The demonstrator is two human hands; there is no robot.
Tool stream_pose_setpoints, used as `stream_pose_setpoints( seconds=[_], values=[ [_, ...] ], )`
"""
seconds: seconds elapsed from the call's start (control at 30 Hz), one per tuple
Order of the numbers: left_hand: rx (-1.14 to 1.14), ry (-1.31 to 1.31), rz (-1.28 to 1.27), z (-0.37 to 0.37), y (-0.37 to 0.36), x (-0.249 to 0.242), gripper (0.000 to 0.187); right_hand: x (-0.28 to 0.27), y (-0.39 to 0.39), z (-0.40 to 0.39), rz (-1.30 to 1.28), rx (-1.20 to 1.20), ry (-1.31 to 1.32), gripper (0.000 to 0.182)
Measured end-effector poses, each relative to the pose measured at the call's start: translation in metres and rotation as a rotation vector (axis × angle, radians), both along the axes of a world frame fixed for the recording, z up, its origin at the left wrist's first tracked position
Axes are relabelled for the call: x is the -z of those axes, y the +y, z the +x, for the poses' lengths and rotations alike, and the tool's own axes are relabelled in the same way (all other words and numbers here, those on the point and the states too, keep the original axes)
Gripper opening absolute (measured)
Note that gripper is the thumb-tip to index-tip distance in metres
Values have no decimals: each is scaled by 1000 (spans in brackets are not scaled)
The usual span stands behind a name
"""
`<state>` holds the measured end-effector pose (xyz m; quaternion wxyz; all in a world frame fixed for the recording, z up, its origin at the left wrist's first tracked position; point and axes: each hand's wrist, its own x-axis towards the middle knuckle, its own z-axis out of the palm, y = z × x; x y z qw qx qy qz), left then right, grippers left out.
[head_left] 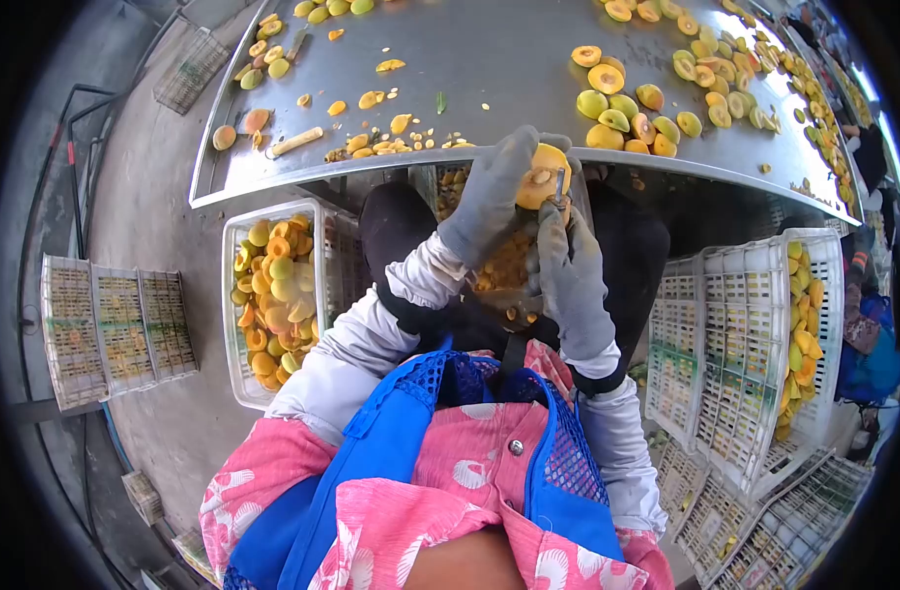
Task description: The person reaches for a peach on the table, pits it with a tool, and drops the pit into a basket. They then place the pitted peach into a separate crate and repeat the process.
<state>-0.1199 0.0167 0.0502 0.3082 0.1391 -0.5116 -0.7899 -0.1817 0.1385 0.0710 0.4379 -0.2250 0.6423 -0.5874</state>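
Just past the table's front edge, my gloved left hand (489, 192) is closed round a halved yellow fruit (540, 179) that looks like a peach. Its cut face is turned up, with a pale oval pit or hollow in the middle. In my gloved right hand (573, 270) is a small metal blade-like tool (559, 185), pressed against the right side of the cut face. My fingers hide the tool's handle. Below both hands, between my knees, a container with orange-yellow pieces (509, 261) shows in part.
The metal table (499, 59) carries fruit halves (627, 113), scraps and a wooden-handled tool (294, 143). A crate of fruit halves (318, 295) stands to my left, another crate (730, 344) to my right. An upright crate (116, 324) is farther left. Another person (868, 344) is at far right.
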Motion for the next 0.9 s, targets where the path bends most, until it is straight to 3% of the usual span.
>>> stream_pose_setpoints(
  seconds=[0.1,0.23,0.3,0.43,0.6,0.73,0.8,0.87,0.9],
  values=[
    [-111,-31,-18,6,11,-14,59,17,2,9,-145,19,175,28],
    [-179,-26,70,12,19,-21,57,6,5,16,-88,16,212,26],
    [-201,-24,53,14,23,-20,56,12,6,14,-164,-2,609,26],
    [-273,57,222,12,29,-15,50,11,7,15,-97,-85,613,26],
    [-368,-22,231,16,32,-16,43,10,13,17,-93,-174,534,28],
    [-279,-98,105,25,27,-9,39,7,21,19,-69,-198,482,28],
    [-249,-124,102,27,34,-21,38,-5,23,16,65,-279,-65,27],
    [-421,-186,-168,28,39,-27,35,-22,21,15,126,-296,-194,26],
    [-424,-197,-167,29,39,-27,35,-26,21,17,185,-311,-322,25]
  ],
)
